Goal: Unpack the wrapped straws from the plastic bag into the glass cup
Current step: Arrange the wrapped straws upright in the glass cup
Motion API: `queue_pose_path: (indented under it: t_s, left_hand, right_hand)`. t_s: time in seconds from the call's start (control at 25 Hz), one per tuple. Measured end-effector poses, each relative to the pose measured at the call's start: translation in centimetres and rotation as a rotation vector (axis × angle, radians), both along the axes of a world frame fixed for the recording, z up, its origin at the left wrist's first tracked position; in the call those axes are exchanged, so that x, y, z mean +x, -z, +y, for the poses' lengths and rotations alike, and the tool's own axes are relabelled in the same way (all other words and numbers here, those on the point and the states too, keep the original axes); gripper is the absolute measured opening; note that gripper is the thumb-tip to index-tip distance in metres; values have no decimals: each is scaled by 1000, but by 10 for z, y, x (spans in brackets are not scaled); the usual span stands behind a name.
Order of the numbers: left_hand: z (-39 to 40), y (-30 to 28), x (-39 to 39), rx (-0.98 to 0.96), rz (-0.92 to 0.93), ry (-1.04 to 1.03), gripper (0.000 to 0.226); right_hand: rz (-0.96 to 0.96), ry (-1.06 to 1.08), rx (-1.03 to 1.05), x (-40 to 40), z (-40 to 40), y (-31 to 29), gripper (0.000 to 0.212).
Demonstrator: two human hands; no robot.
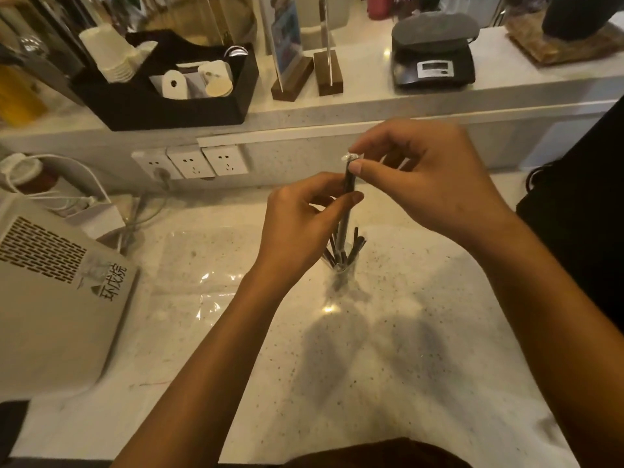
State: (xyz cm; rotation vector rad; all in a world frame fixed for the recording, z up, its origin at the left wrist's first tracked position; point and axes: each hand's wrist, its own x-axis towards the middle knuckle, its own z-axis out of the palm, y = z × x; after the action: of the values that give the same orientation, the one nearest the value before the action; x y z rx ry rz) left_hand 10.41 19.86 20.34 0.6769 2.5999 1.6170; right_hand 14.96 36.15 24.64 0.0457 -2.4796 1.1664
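Above the speckled counter (422, 349), both hands are meeting over the glass cup (342, 276), which is standing upright just beyond the wrists and already holding a fan of dark straws (351, 248). One more dark wrapped straw (348, 189) is being held nearly upright directly over the cup, its lower end reaching down among the straws there. The left hand (297, 224) is pinching the straw's middle between thumb and curled fingers, so the straw is lying at the hand's right edge, by the thumb tip. The right hand (425, 177) is sitting higher and beyond, its thumb and forefinger pinching the crinkled clear wrapper tip at the straw's top end. The two thumbs are lying close, one above the other along the straw. Left of the cup, the clear plastic bag (202, 265) is lying flat on the counter, well apart from both hands. A beige appliance (57, 298) is sitting at the far left.
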Motion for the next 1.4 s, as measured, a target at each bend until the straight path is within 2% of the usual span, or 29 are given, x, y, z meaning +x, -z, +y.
queue_pose_path:
  t_s: [0.28,0.4,0.48,0.64,0.72,0.84,0.96,1.08,1.2,1.32,1.4]
  left_hand:
    - [6,28,-9,-189,-46,-23,24]
    - [2,46,-14,-454,100,-49,31]
    - [-3,54,-14,-511,132,-75,33]
    - [-21,68,-4,-519,125,-62,36]
    - [-33,77,3,-444,90,-112,32]
    - [-47,87,8,-358,20,-242,29]
    - [-52,95,7,-337,-92,-261,37]
    - [-50,99,2,-310,-184,-240,39]
    - [-45,101,-2,-300,-214,-207,37]
    - [-42,103,-4,-296,-221,-195,36]
    - [-40,105,-4,-291,-235,-191,35]
  right_hand:
    - [-106,46,16,-9,2,42,16]
    - [-174,49,48,-11,0,65,18]
    - [-207,46,116,-9,-6,83,19]
    - [-219,38,205,-2,-16,113,17]
    - [-241,50,254,1,-20,125,16]
    - [-265,65,273,6,-25,136,18]
    - [-292,71,266,9,-26,141,24]
    - [-287,70,154,15,-24,141,28]
    - [-214,198,-129,27,-12,146,18]
    - [-342,347,-205,27,-2,164,22]
    - [-422,330,-225,24,-1,174,29]
